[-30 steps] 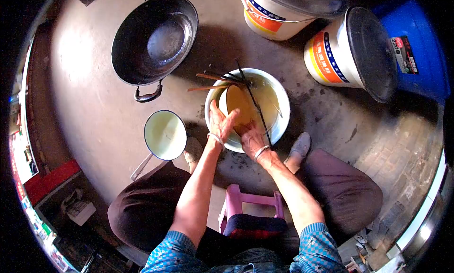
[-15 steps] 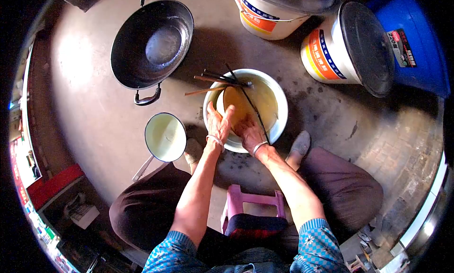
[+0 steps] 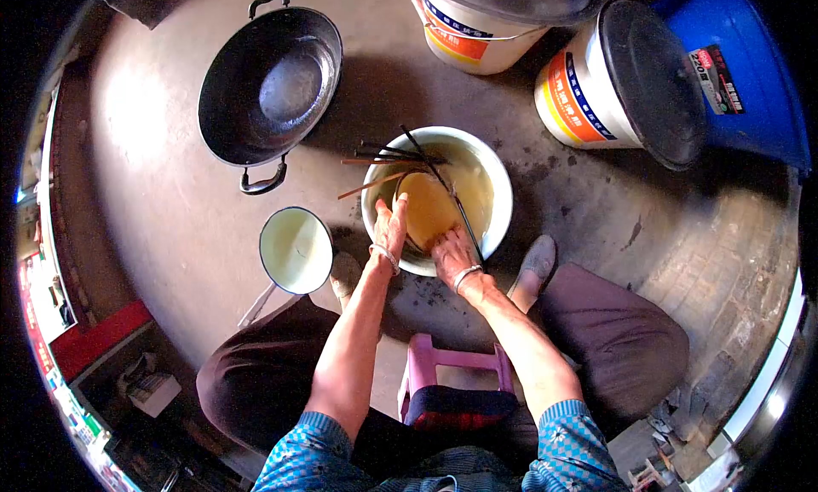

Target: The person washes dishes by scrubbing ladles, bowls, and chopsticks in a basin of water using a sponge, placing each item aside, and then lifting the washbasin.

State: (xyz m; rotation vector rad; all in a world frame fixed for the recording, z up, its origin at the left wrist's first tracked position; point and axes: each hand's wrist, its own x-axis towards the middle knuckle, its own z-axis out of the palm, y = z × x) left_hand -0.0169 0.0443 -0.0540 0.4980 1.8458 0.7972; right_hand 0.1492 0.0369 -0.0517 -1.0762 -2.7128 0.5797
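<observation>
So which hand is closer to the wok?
Left. The left hand is at the left side of the basin, down and right from the wok; the right hand is farther right.

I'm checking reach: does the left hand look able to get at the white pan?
Probably yes: the white pan sits left of the basin, with nothing seemingly blocking the left hand.

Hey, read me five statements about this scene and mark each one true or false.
1. The left hand and right hand are both at the basin. True.
2. The wok has a lid on it. False: the wok is uncovered.
3. Several sticks poke out over the basin's rim. True.
4. The white pan stands to the right of the basin. False: the pan stands to its left.
5. The two buckets have dark lids. True.
</observation>
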